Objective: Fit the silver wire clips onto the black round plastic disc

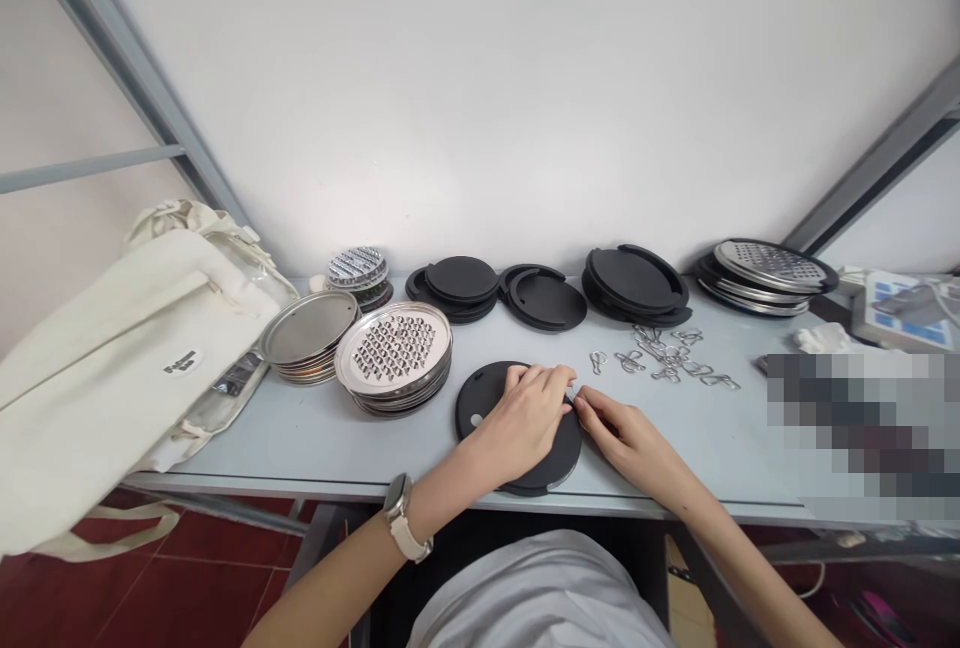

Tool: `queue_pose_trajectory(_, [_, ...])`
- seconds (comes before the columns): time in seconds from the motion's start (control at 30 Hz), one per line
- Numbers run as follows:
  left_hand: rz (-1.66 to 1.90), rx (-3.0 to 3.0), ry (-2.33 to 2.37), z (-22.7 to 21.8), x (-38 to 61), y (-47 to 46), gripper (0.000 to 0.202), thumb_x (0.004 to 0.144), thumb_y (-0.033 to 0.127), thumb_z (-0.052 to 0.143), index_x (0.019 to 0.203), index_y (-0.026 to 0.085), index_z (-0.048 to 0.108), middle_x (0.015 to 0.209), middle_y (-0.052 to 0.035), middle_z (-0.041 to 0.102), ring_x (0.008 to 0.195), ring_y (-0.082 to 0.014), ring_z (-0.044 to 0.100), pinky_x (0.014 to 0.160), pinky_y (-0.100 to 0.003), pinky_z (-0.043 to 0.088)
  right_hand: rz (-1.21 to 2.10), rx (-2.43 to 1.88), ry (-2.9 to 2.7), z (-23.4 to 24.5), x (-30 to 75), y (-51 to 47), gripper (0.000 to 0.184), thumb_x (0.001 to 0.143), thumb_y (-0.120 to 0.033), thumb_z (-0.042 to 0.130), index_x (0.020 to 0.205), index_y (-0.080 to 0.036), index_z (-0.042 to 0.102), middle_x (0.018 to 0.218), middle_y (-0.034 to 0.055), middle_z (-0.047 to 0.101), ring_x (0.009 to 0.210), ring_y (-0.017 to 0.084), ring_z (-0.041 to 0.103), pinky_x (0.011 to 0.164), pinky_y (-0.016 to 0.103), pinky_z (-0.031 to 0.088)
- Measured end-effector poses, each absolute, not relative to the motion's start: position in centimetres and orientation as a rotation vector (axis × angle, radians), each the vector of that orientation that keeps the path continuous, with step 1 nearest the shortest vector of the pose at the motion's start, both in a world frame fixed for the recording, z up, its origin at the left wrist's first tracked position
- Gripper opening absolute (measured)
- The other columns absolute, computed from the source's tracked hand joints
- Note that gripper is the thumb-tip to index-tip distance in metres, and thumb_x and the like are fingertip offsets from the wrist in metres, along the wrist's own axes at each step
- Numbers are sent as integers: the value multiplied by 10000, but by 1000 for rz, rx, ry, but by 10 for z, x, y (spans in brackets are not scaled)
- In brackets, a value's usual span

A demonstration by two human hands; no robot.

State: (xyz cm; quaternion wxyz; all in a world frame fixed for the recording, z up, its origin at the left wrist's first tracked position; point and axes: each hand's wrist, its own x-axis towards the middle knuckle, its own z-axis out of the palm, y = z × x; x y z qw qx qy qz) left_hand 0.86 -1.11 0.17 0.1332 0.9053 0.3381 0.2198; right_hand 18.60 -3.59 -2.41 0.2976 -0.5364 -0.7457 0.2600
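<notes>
A black round disc (484, 393) lies at the front of the desk, with a small light spot on its left side and a slot near its top. My left hand (529, 413), wearing a watch (399, 496), rests across it, fingers curled over its right edge. Beside that edge, my right hand (626, 438) pinches a small shiny metal piece (571, 393), which looks like one of the wire clips. It meets the left fingertips at the rim. Several loose wire clips (666, 356) are scattered behind my right hand.
Stacked grater plates (394, 350) and plain metal discs (309, 323) stand left. Along the wall are black discs (461, 278), black rimmed holders (636, 283) and a grater stack (772, 263). A cream bag (150, 328) leans over the left end; a blue-and-white box (904, 308) sits right.
</notes>
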Motion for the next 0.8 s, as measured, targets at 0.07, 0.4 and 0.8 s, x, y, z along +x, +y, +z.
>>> queue_pose_trajectory(0.07, [644, 2630, 980, 2, 8, -11, 202, 972, 143, 371, 1164, 193, 407, 1133, -72, 583, 1065, -208, 536, 922, -364, 365, 694, -1430, -1986, -25, 187, -36, 306, 983, -366, 337, 726, -222, 421, 638, -27, 534, 580, 145, 490, 558, 245, 372])
queue_pose_trajectory(0.4, [626, 2624, 973, 2, 9, -11, 214, 973, 141, 358, 1173, 198, 406, 1130, -73, 581, 1067, -210, 533, 912, -363, 367, 699, -1449, -1968, -25, 187, -37, 318, 967, -378, 352, 688, -227, 351, 586, -49, 418, 551, 135, 405, 532, 242, 339])
queue_pose_trajectory(0.8, [644, 2623, 959, 2, 7, -10, 205, 960, 122, 376, 1146, 193, 426, 1095, -50, 591, 1038, -195, 527, 901, -340, 359, 765, -1451, -1977, -28, 187, -36, 298, 958, -380, 358, 701, -230, 331, 582, -69, 335, 546, 128, 342, 532, 239, 293])
